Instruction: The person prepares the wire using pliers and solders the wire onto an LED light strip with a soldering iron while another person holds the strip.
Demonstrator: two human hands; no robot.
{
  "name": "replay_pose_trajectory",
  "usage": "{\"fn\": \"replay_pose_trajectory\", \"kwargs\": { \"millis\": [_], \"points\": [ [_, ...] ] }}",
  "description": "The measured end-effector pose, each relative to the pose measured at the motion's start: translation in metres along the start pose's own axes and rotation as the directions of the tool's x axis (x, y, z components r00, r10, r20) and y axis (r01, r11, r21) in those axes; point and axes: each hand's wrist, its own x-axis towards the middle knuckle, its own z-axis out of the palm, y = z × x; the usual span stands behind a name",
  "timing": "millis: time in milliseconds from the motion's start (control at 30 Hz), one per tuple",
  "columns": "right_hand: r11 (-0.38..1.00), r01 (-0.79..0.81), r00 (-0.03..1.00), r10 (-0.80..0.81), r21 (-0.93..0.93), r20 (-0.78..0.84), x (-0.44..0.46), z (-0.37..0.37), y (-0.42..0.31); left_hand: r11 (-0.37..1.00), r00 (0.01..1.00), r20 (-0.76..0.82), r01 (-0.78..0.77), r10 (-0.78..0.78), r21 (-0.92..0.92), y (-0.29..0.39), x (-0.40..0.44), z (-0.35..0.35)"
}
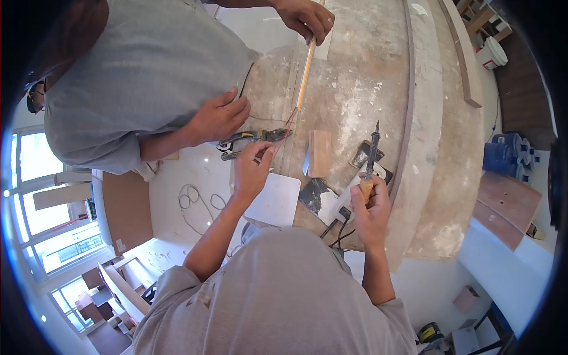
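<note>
My right hand (371, 216) grips the wooden handle of a soldering iron (373, 155), whose dark tip points away from me above the table. With thumb and fingertips closed, my left hand (253, 171) pinches thin red wires (289, 131). These wires run to the near end of a narrow yellowish LED strip (306, 74). A co-worker's hand (305, 21) holds that strip farther up. The co-worker's other hand (220, 120) lies close to a pair of pliers (275, 135), just beyond my left hand.
A wooden block (320, 154) lies between my hands. Near my right hand are a white power strip (349, 198) with plugged cables and a dark scraped plate (319, 198). A white sheet (275, 198) lies at the near edge. Long boards (408, 118) run along the right side.
</note>
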Motion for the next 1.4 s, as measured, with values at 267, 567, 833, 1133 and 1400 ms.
{"fn": "replay_pose_trajectory", "kwargs": {
  "millis": [267,567,833,1133,1400],
  "points": [
    [1.000,0.003,0.999,-0.002,0.031,-0.040,0.001,0.001,-0.004,0.999,0.969,0.245,-0.021,0.008,0.048,0.030,-0.036,0.034],
    [0.999,0.010,1.000,-0.009,0.036,-0.028,0.002,-0.001,-0.002,0.922,0.947,0.227,0.283,-0.225,-0.263,0.034,-0.008,0.063],
    [0.999,-0.005,1.000,0.006,0.038,-0.021,0.004,-0.002,0.003,0.726,0.844,0.359,0.529,-0.397,-0.440,0.019,0.032,0.051],
    [1.000,0.000,1.000,0.000,0.026,-0.010,0.007,-0.002,0.005,0.892,0.948,0.108,-0.318,0.300,0.320,0.035,0.011,0.057],
    [0.999,-0.017,0.999,0.018,0.034,-0.027,0.007,0.001,0.003,0.968,0.977,0.205,-0.102,0.055,0.229,0.042,0.004,0.036]
  ]
}}
